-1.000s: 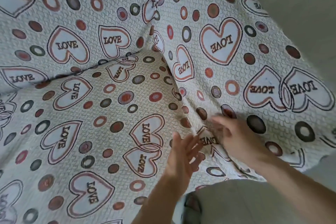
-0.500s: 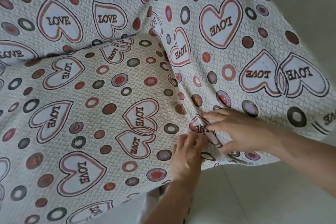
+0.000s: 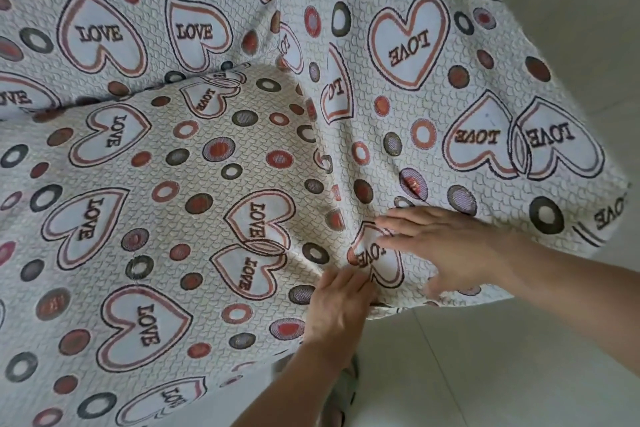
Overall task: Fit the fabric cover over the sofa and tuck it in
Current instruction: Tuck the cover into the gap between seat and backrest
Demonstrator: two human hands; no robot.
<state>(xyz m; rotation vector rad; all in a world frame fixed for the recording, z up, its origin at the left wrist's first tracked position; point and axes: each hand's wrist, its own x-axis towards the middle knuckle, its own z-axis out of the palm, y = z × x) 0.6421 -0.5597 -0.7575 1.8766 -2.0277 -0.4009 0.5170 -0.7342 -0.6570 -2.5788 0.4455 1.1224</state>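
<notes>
Tucking the cover (image 3: 214, 163) into the sofa's side seam; head view. The cover is draped over the whole sofa and hides it completely. It runs across the seat, up the back and over the armrest on the right, and its hem hangs just above the floor (image 3: 485, 374).

My left hand (image 3: 337, 312) has its fingers (image 3: 346, 282) straight and close together, holding nothing. Their tips sit at the front end of the crease (image 3: 332, 184) where seat meets armrest. I judge they are placed there to push slack cloth down into the gap.

My right hand (image 3: 450, 250) lies flat on the armrest side, just beside the left. Its fingers (image 3: 398, 218) are straight and spread wide, and they grip nothing. This flat press probably pins the cloth so it cannot slide while the other hand tucks.

Loose folds run along the crease toward the back corner. I therefore judge the tuck only begun, with most of that seam not yet worked.
</notes>
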